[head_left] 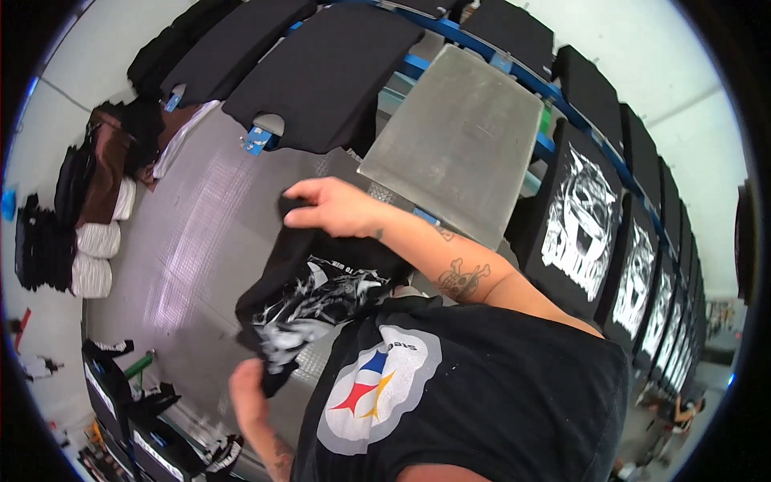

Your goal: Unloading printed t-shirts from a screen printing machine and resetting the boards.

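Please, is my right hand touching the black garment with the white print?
Touching. The head view shows the right hand with its thumb and fingers closed around the upper edge of the black garment.

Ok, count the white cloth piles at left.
3 visible: the upper pile beside the brown fabric, the middle pile below it, and the lowest pile. More may be hidden.

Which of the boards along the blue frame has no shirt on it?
The grey board, up and right of the right hand in the picture: its surface is bare, while its neighbours wear black shirts.
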`<state>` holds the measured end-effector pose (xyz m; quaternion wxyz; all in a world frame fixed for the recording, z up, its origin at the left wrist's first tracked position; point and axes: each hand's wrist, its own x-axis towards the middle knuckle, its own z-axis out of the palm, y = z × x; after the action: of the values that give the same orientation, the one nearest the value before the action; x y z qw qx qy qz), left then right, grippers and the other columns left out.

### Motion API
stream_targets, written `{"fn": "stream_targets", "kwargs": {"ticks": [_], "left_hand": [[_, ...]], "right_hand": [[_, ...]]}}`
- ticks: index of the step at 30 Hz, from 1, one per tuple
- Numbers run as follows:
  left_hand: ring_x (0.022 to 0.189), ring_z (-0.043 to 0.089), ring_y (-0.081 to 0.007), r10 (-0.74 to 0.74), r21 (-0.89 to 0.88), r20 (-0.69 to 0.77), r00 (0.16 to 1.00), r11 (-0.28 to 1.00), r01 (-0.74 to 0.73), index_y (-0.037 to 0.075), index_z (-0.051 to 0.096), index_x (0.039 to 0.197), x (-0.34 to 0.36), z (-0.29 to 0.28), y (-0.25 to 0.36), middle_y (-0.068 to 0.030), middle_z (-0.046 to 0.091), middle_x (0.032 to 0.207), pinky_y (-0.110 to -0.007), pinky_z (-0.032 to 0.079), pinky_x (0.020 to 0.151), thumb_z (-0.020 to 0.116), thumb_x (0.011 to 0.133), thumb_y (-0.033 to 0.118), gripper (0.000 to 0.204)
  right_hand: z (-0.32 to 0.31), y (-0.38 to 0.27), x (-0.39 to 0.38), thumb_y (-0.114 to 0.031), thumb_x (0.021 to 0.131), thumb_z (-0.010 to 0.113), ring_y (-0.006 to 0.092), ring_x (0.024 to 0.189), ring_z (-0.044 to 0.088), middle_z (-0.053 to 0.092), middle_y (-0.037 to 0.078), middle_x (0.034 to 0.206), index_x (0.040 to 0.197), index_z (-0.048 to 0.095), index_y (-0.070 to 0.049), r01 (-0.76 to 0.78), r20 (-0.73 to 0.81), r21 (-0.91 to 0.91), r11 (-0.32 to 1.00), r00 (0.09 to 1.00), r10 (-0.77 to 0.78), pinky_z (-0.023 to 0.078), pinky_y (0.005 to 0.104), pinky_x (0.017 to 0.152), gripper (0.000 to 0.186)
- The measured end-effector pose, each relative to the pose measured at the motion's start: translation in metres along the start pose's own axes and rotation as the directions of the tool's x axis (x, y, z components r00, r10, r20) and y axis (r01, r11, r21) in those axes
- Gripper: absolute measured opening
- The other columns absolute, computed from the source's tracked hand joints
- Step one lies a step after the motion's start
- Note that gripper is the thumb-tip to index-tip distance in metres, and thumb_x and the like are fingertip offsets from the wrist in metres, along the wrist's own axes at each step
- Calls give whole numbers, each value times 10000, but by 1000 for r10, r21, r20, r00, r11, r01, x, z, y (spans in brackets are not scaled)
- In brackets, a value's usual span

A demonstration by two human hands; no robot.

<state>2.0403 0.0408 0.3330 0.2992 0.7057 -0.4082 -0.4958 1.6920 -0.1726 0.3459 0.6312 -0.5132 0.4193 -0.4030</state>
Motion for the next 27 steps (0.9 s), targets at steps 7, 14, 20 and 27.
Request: {"fn": "stream_targets", "kwargs": {"ticks": [7,14,20,27], "left_hand": [[1011,610,-274,560,365,110,822,746,-557,-9,657,1029,41,34,101,-154,659,1041,-352,464,892,593,916,89,163],[839,617,-399,476,213,769,427,438,-873,-41,596,977,76,56,100,-244,631,872,-490,469,750,575,823,48,179],[803,634,-382,160,591,799,579,-39,-806,62,713,905,135,40,71,-186,669,835,-517,444,762,634,760,196,212],[1027,541,-325,631,578,726,275,-342,-741,51,615,1190,182,-9,67,-139,592,1111,-470,375,907,636,835,70,356]], "right_hand": [[81,-64,-67,-183,847,724,208,747,666,708,110,861,1144,679,-36,434,671,-428,793,740,-43,498,360,662,334],[58,-135,-109,-129,804,712,314,760,627,645,110,772,936,726,-64,667,582,-397,631,714,-389,476,416,660,148],[7,-156,-178,-108,758,779,282,728,607,615,78,775,925,735,-76,613,452,-620,489,789,-416,468,381,631,177],[-23,-163,-258,-68,762,803,221,706,594,599,62,805,919,756,-65,579,220,-476,662,807,-548,462,320,596,164]]}}
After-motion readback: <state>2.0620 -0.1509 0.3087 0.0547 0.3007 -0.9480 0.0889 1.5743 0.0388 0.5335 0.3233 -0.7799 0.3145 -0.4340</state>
